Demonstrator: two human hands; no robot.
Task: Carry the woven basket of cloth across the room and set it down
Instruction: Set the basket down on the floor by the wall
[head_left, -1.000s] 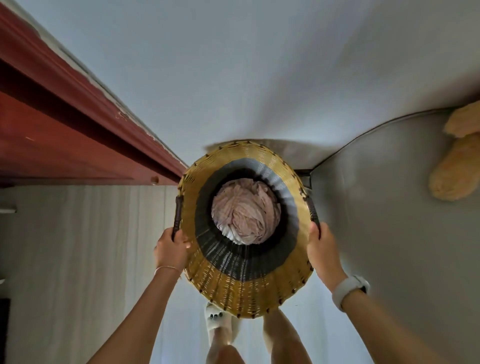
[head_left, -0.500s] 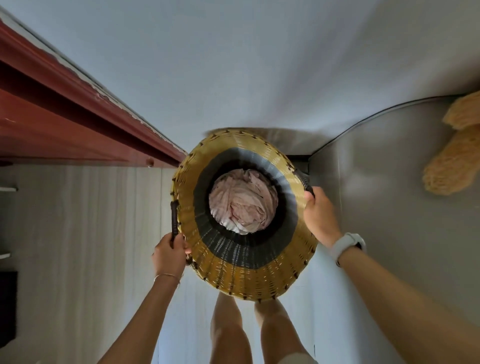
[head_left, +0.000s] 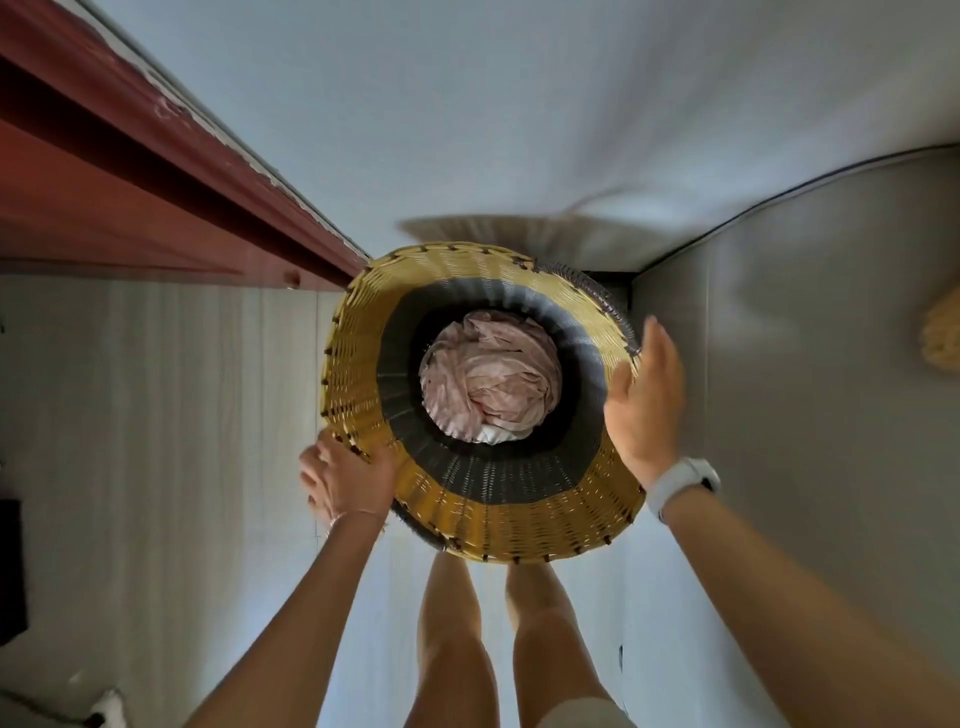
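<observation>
Left hand is gripping the basket rim; right hand is lying open, flat against the opposite rim. Cloth is sitting bunched inside. Basket is filling the gap between red door frame and grey bed; wall directly ahead.

home – red door frame, bed

A red-brown door frame is running along the left beside a pale wood-grain panel. A white wall is filling the middle, daylight is washing it softly, and a grey padded surface is curving on the right.
</observation>
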